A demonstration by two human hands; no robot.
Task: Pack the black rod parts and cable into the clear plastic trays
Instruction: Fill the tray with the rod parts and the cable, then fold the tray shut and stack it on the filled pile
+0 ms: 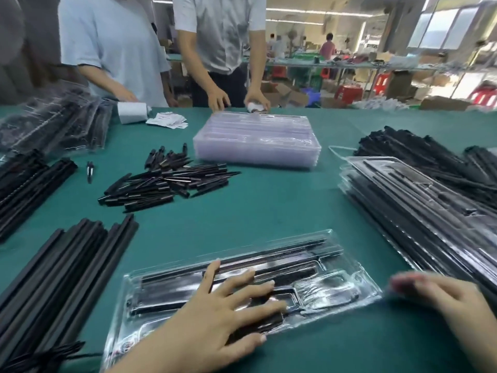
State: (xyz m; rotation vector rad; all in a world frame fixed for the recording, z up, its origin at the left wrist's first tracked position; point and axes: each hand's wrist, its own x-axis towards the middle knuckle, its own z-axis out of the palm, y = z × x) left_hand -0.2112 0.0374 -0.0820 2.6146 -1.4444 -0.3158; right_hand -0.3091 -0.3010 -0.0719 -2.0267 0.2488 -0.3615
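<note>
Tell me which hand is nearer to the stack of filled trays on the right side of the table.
Right. The right hand hovers just beside the stack of filled trays; the left hand lies flat on the near tray, farther off.

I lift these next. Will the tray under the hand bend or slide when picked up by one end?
The tray looks thin and glossy, so it probably flexes. The rods lying lengthwise may stiffen it. It likely slides easily on the cloth.

Black rods (pixel 51 270) lie on a plain teal-green worktop (pixel 255 208); the empty tray stack (pixel 258 142) looks clear with a lilac tint.
</note>
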